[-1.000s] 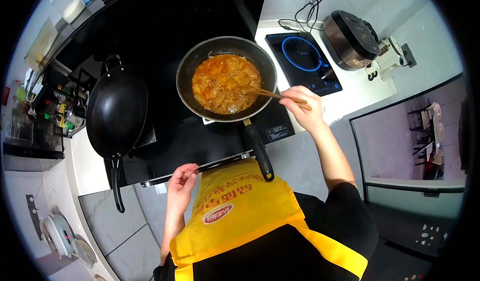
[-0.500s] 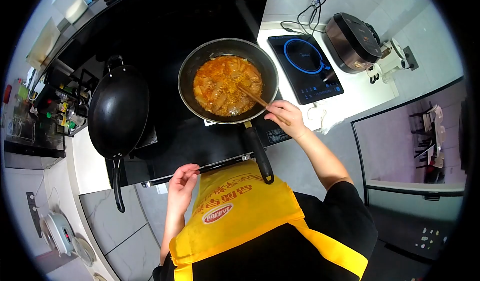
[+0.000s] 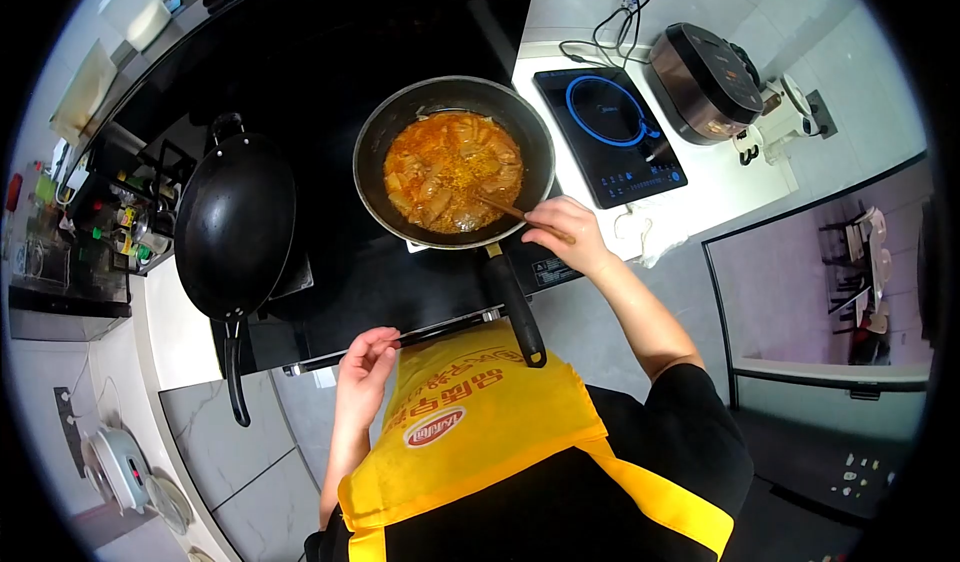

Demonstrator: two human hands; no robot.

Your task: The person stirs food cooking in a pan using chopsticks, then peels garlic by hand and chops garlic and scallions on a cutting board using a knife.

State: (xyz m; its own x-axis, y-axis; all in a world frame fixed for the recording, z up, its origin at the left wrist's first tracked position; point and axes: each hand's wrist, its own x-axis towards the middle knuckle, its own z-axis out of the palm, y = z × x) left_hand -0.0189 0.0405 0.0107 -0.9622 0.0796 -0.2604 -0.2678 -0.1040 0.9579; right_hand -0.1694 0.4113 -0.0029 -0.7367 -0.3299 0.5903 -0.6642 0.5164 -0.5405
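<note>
A dark frying pan [image 3: 371, 142] on the stove holds chunks of food in orange-red sauce [image 3: 440, 167]. Its black handle points toward my yellow apron [image 3: 500, 402]. My right hand [image 3: 563, 234] is closed round wooden chopsticks [image 3: 510, 209] at the pan's lower right rim, and their tips are in the food. By the stove's front edge, beside the apron, my left hand [image 3: 370, 357] is held with fingers bent and somewhat apart, with nothing in it.
A black wok [image 3: 238, 227] sits on the left of the stove [image 3: 370, 292]. On the right counter are an induction cooker [image 3: 610, 137], a cloth [image 3: 658, 240] and a rice cooker [image 3: 703, 82]. Bottles and jars [image 3: 130, 224] stand at the far left.
My right hand has moved left and down, bringing the chopsticks closer to the pan's lower right rim. My left hand stays in place.
</note>
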